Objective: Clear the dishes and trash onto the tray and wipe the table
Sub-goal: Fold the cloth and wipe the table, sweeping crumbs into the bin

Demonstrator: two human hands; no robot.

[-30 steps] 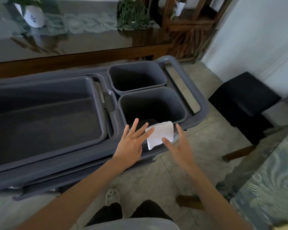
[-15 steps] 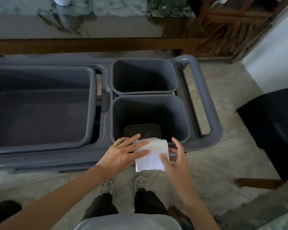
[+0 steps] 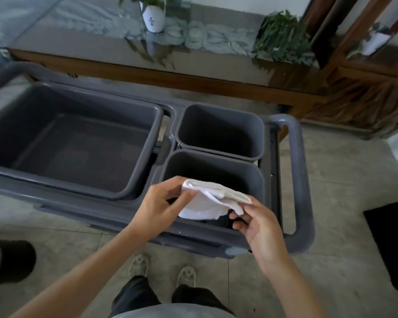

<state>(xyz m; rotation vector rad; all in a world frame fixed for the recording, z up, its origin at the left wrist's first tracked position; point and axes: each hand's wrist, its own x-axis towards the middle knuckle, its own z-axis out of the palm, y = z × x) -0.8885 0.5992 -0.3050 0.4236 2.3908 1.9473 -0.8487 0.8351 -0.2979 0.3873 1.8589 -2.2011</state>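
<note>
A white cloth (image 3: 210, 201) hangs between both hands over the near small grey bin (image 3: 255, 177) of the grey cart (image 3: 303, 180). My left hand (image 3: 161, 203) pinches the cloth's left end with curled fingers. My right hand (image 3: 259, 222) pinches its right end between thumb and fingertips. The cloth is folded and sags in the middle. A dark flat thing lies at the bottom of that bin, mostly hidden by the cloth.
A large grey tub (image 3: 74, 143) fills the cart's left side and a second small bin (image 3: 221, 131) sits behind the near one. A glass-topped table (image 3: 101, 42) with a potted plant (image 3: 153, 16) stands beyond. A black stool (image 3: 393, 244) is at right.
The cloth was pressed flat between open hands on the cart's rim; both hands now pinch its ends and hold it lifted above the near bin. The view has pulled back and shifted right.
</note>
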